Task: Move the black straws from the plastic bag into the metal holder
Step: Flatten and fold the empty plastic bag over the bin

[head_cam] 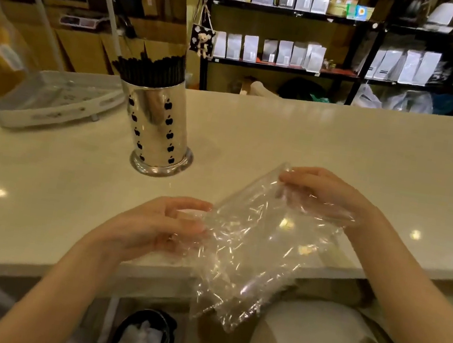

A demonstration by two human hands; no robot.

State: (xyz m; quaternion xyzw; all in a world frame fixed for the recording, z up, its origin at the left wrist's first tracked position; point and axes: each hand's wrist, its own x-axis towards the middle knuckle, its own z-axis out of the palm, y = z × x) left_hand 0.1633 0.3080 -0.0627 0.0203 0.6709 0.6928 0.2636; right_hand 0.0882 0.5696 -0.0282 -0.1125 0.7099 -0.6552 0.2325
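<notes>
A clear, crinkled plastic bag (250, 242) hangs over the counter's near edge, with no straws visible inside it. My left hand (152, 225) holds its left side, fingers curled against the film. My right hand (321, 194) grips the bag's upper right corner. The shiny metal holder (155, 125), punched with black apple shapes, stands upright on the counter beyond my left hand. A dense bunch of black straws (152, 67) sticks out of its top.
The pale counter (326, 145) runs left to right. A white plastic tray (53, 101) sits at the far left. Dark shelves (287, 69) with silver pouches stand behind. A black bin (144, 338) with white paper is below the counter edge.
</notes>
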